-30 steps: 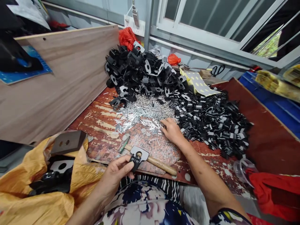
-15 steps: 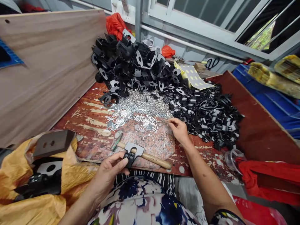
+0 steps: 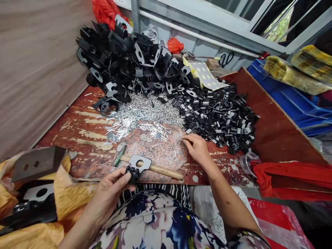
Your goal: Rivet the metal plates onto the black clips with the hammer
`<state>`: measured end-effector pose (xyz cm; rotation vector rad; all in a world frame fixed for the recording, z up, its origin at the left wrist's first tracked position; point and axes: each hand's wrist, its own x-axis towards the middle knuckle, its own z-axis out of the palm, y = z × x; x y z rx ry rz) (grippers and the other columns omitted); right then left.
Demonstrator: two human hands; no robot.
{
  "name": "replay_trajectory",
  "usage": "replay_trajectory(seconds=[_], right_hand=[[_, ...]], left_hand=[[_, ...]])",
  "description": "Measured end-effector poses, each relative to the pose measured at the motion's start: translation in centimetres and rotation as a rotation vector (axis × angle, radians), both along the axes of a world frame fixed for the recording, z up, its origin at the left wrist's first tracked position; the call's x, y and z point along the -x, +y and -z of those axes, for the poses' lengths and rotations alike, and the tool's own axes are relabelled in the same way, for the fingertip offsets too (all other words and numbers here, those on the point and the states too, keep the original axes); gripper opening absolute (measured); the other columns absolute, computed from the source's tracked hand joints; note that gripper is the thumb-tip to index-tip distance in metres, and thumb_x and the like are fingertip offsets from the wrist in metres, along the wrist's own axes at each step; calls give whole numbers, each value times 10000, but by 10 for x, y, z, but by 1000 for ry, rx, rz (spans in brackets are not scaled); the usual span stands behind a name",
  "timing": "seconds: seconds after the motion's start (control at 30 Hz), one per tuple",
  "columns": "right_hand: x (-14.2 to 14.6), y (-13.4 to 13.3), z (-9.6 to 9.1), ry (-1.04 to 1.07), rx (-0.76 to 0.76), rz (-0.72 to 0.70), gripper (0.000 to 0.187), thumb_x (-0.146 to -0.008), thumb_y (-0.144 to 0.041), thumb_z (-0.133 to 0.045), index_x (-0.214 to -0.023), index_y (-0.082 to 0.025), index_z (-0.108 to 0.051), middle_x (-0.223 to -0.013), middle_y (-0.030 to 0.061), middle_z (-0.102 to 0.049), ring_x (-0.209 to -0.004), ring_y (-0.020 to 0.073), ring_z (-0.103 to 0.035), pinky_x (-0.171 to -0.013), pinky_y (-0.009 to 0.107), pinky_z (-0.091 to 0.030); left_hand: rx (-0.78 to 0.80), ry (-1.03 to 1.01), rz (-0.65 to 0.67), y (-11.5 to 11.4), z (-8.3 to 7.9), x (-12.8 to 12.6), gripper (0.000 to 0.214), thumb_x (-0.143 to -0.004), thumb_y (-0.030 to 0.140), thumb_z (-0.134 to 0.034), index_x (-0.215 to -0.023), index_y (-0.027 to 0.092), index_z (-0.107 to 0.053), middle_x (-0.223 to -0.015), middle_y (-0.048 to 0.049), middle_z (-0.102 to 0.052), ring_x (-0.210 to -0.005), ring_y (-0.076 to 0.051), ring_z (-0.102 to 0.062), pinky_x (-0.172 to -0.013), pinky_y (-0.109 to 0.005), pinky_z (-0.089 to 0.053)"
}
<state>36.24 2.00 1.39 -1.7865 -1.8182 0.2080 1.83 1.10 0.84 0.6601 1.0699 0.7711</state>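
My left hand (image 3: 110, 190) is closed on a black metal bracket (image 3: 137, 166) with a round hole, holding it just above the table's near edge. Under the bracket lies a hammer (image 3: 153, 168) with a wooden handle and a green head. My right hand (image 3: 198, 148) rests on the worn round slab (image 3: 166, 152), fingers pinched together near loose silver pins (image 3: 145, 116); what they hold is too small to make out. A pile of small black clips (image 3: 220, 117) lies just beyond that hand.
A tall heap of larger black brackets (image 3: 124, 65) fills the back of the red table (image 3: 85, 128). A wooden board (image 3: 33, 69) walls the left side. A yellow bag (image 3: 62, 193) with dark parts sits at my left; red cloth (image 3: 290, 176) at my right.
The view has tilted down and left. My right hand has drawn back from the pin pile toward me, fingers now pinched. The left hand keeps the bracket over the hammer.
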Motion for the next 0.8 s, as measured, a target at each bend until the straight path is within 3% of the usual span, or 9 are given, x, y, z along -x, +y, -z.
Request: replay_trajectory(seconds=[0.13, 0.23, 0.3, 0.4, 0.47, 0.53, 0.67, 0.8], right_hand=[[33, 16, 3, -42, 4, -120, 131, -958, -203, -631, -1053, -217, -720, -1038, 71, -740, -988, 222, -658, -920, 371, -501], [48, 31, 5, -124, 45, -130, 29, -926, -182, -676, -934, -195, -701, -971, 77, -717, -955, 234, -633, -898, 389, -486], [51, 34, 2, -31, 46, -122, 92, -937, -172, -651, -851, -197, -673, -898, 49, -697, -879, 204, -624, -856, 359, -480], [56, 23, -9, 302, 78, -173, 101, -944, -195, -621, -851, -207, -659, -881, 13, -693, -836, 162, -627, -828, 323, -479], [65, 8, -16, 554, 214, -242, 83, -914, -235, -652, -837, -205, -660, -860, -1, -687, -809, 143, -624, -779, 298, -479], [77, -7, -21, 782, 456, -320, 123, -851, -292, -723, -808, -196, -658, -780, -20, -661, -723, 119, -598, -683, 264, -462], [101, -31, -18, 1084, 910, -421, 428, -630, -425, -906, -817, -199, -594, -638, -79, -597, -560, 78, -537, -567, 228, -433], [112, -43, -14, 1121, 964, -347, 629, -470, -463, -979, -825, -213, -523, -624, -105, -584, -550, 65, -520, -536, 212, -420]], left_hand=[[-55, 22, 38, -1, -1, -1, 340, -656, 448, -933, -704, 172, -740, -819, -12, -610, -675, -126, -576, -584, -204, -582], [-125, 72, 60, -2, -1, -1, 325, -696, 464, -901, -727, 186, -736, -819, -8, -598, -678, -128, -571, -585, -205, -570], [-197, 116, 73, -2, -1, -1, 295, -738, 462, -865, -760, 198, -737, -826, -7, -594, -681, -136, -566, -585, -221, -564], [-406, 228, 146, 2, -4, -2, 221, -806, 416, -797, -784, 207, -731, -830, -19, -610, -713, -166, -579, -592, -255, -542], [-633, 351, 233, 5, -10, -5, 162, -839, 362, -760, -798, 210, -723, -851, -34, -650, -783, -196, -606, -657, -289, -529], [-872, 480, 361, 8, -19, -10, 123, -861, 322, -740, -819, 211, -708, -867, -39, -684, -840, -213, -615, -726, -321, -500], [-1171, 632, 657, 6, -34, -23, 229, -881, 244, -706, -692, 194, -587, -719, -5, -628, -723, -184, -534, -685, -318, -398], [-1287, 697, 737, -4, -34, -29, 229, -850, 132, -677, -668, 187, -550, -704, -10, -599, -699, -180, -479, -650, -310, -348]])
